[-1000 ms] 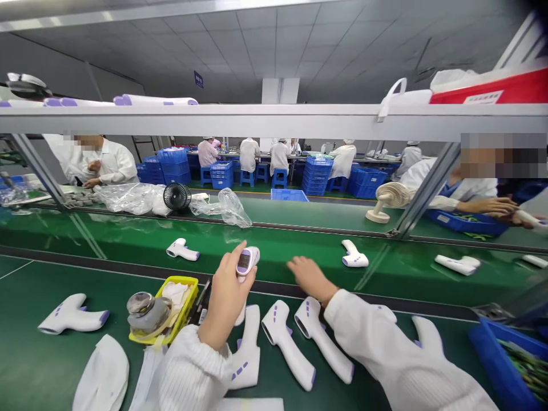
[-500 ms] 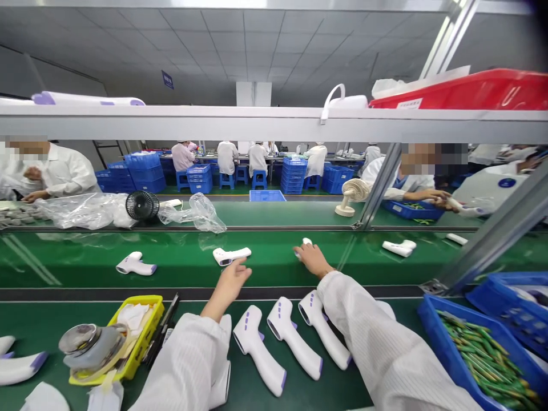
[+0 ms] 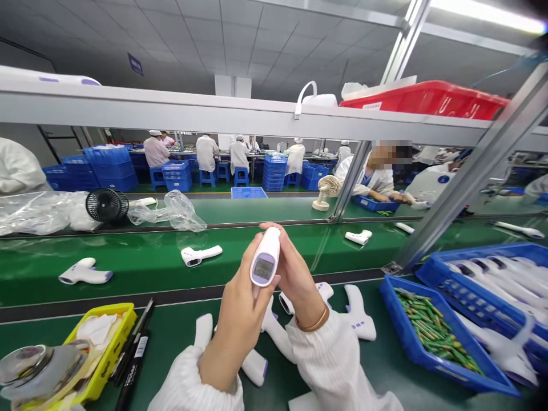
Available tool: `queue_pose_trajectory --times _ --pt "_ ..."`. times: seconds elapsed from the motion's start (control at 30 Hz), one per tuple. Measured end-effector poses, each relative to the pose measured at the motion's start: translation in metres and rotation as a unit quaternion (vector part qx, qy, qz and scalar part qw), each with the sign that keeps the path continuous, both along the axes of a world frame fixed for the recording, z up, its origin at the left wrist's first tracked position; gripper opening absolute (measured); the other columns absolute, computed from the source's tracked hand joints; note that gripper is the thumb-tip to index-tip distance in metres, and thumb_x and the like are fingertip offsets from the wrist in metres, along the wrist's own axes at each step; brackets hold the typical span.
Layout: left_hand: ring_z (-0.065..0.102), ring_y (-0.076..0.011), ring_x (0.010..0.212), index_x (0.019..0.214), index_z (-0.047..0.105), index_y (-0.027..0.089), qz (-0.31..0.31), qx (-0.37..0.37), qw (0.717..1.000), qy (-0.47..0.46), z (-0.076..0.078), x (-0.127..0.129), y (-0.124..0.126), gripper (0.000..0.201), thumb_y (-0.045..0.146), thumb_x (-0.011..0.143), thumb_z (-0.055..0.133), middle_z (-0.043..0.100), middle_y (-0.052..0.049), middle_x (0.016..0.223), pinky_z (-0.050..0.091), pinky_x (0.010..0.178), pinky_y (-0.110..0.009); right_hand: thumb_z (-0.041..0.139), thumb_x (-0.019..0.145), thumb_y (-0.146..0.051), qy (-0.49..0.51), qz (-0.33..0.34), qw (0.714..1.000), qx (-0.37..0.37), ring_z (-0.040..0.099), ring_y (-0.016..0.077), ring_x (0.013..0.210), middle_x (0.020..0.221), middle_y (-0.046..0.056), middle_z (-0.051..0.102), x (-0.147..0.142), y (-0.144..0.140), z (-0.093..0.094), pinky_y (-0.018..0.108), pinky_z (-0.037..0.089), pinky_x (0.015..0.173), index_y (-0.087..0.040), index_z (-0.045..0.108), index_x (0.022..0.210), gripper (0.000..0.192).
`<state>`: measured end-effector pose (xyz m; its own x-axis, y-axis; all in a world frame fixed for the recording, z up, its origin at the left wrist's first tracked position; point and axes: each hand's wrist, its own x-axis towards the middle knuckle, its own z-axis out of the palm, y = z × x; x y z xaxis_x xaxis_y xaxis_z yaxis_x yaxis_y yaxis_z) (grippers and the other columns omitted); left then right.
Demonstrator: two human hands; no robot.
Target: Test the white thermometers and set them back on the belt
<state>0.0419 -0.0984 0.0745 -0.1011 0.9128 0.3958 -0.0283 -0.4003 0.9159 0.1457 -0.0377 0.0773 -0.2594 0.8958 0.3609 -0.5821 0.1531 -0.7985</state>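
Note:
A white infrared forehead thermometer (image 3: pixel 273 245) is raised in front of me, its purple-framed grey screen facing me and showing dark markings. My left hand (image 3: pixel 237 311) is closed around its left side and handle. From the other side my right hand (image 3: pixel 299 279) also closes on it; the handle is mostly hidden by the fingers. Beneath my wrists, several similar thermometers (image 3: pixel 363 317) lie on the green bench, partly covered by my hands and sleeves. Beyond them, more lie on the green conveyor belt, including one to the left (image 3: pixel 201 254) and one to the right (image 3: pixel 358 237).
At left are a yellow tray (image 3: pixel 105 365) with a jar and black pens (image 3: pixel 133 365). At right stand a blue bin (image 3: pixel 391 319) of slim green pieces and a blue basket (image 3: pixel 445 291) of thermometers. A slanted metal post (image 3: pixel 454 182) crosses the right; a co-worker (image 3: pixel 377 177) sits opposite.
My hands have come back from the conveyor belt and together. A thermometer is now held up between them, its screen towards me. The view has shifted right.

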Motion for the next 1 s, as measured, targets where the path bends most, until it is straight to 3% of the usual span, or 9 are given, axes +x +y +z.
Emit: queue_pose_trajectory --times 0.17,0.43,0.63,0.8,1.0 --pt "0.051 -0.0317 0.127 0.126 0.064 0.023 -0.058 -0.053 0.989 -0.127 0.009 0.0 -0.008 0.06 0.005 0.07 0.077 0.063 -0.008 0.128 0.054 0.077 -0.022 0.057 0.089 -0.048 0.041 -0.012 0.999 -0.011 0.046 0.0126 0.063 0.082 -0.001 0.054 -0.006 -0.004 -0.009 0.024 0.042 0.058 -0.026 0.06 0.112 0.032" --pt "0.049 -0.0253 0.131 0.134 0.057 0.029 -0.061 -0.062 0.99 -0.113 0.004 0.003 -0.012 0.07 0.005 0.071 0.077 0.054 -0.004 0.141 0.049 0.088 -0.016 0.06 0.08 -0.04 0.101 0.009 0.994 -0.048 0.043 0.0123 0.059 0.089 0.0 0.057 -0.009 -0.009 -0.01 0.024 0.042 0.053 -0.027 0.059 0.109 0.032" --pt "0.052 -0.0249 0.129 0.138 0.053 0.034 -0.021 -0.015 1.0 0.011 0.003 0.007 -0.013 0.076 0.007 0.071 0.077 0.053 0.0 0.142 0.046 0.099 -0.023 0.063 0.076 -0.035 0.154 0.039 0.985 -0.068 0.044 0.0112 0.06 0.081 -0.002 0.053 -0.009 -0.008 -0.015 0.022 0.042 0.053 -0.026 0.059 0.096 0.022" --pt "0.047 -0.0226 0.133 0.128 0.062 0.031 -0.031 -0.051 0.995 -0.083 0.006 0.007 -0.014 0.07 0.002 0.067 0.079 0.057 0.0 0.138 0.045 0.098 -0.017 0.061 0.076 -0.036 0.132 0.03 0.987 -0.084 0.045 0.0119 0.06 0.082 -0.002 0.054 -0.009 -0.007 -0.017 0.023 0.043 0.056 -0.026 0.058 0.098 0.024" --pt "0.045 -0.0254 0.135 0.13 0.061 0.032 -0.024 -0.048 0.997 -0.056 0.007 0.007 -0.015 0.071 0.004 0.067 0.079 0.056 0.0 0.14 0.046 0.1 -0.023 0.061 0.076 -0.036 0.135 0.046 0.986 -0.085 0.045 0.0116 0.06 0.081 -0.003 0.053 -0.009 -0.006 -0.018 0.023 0.042 0.056 -0.026 0.058 0.097 0.023"
